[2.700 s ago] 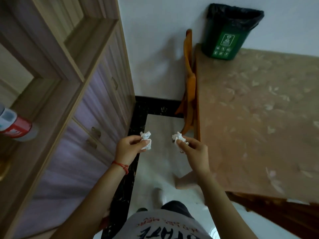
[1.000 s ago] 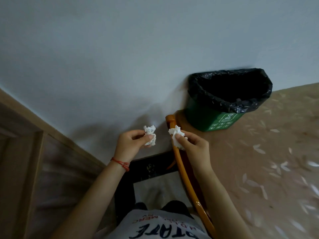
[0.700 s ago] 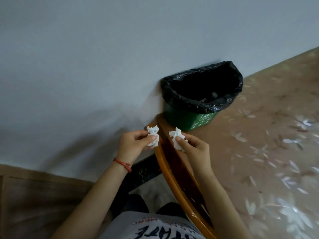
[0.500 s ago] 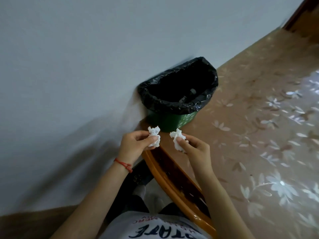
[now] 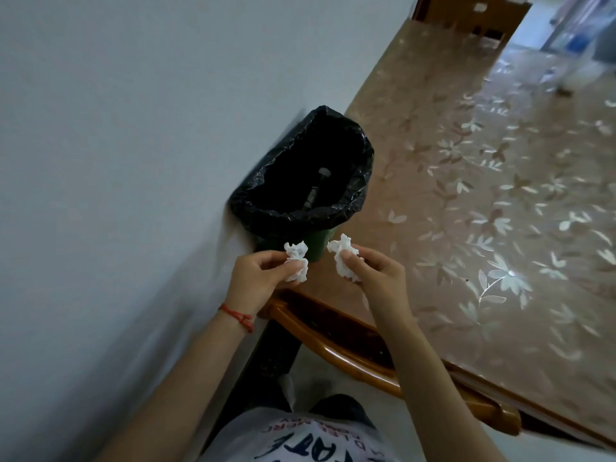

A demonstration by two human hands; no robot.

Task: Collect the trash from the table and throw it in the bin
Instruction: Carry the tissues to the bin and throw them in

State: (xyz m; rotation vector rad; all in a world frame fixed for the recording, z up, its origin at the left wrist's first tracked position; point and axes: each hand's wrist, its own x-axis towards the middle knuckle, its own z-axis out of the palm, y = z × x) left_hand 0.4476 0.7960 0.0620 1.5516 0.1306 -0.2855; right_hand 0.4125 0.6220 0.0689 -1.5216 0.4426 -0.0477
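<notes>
Nearest me, my left hand [image 5: 256, 275] pinches one crumpled tissue [image 5: 296, 260]; my right hand [image 5: 375, 271] pinches another wad [image 5: 345, 258]. Both are collected but undropped; just beyond, the black-lined bin [image 5: 301, 208] waits on the table [image 5: 500, 211].

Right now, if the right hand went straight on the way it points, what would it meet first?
Probably the bin: the right hand, pinching a tissue wad, points up toward the black liner's near rim. Nothing shows between them, though depth is unclear and it may pass above the rim.

Pale wall [image 5: 133, 128], dark floor [image 5: 266, 361] (dim light), wooden chair [image 5: 350, 355]
</notes>
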